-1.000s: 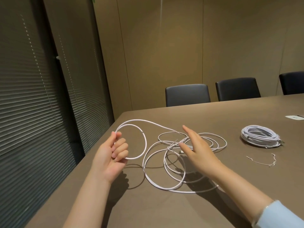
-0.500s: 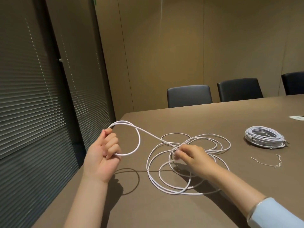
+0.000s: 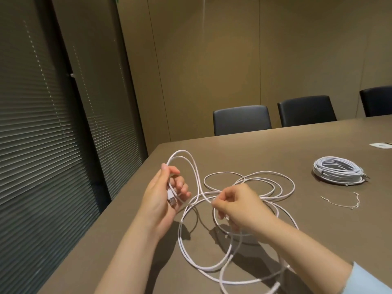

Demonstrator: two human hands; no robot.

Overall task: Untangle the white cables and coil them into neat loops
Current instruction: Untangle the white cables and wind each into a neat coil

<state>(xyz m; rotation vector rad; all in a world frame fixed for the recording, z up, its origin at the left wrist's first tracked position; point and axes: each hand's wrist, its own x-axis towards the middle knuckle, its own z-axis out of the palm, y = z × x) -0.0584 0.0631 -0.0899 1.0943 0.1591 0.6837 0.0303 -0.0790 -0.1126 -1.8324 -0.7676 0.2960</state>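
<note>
The left hand (image 3: pixel 163 194) holds a small loop of the cable (image 3: pixel 250 187) upright, thumb and curled fingers (image 3: pixel 182 185) closed round it, with the plug (image 3: pixel 172 200) lying across the palm. The right hand (image 3: pixel 239 205) is curled too — its fingertips (image 3: pixel 216 205) pinch a strand running from that loop, just above the table (image 3: pixel 275 149).

The rest of the cable sprawls in loose, overlapping rings on the table, from beyond the right hand back under the right forearm to the picture's lower edge. The table's left edge runs close beside the left hand and its corner lies just beyond the held loop; to the right the top is broad and bare in patches.

Well apart on the right sits a coil (image 3: pixel 339 170) — already wound — and nearer than it a thin tie (image 3: pixel 341 202). Three chairs (image 3: pixel 241 119) stand at the far edge.
</note>
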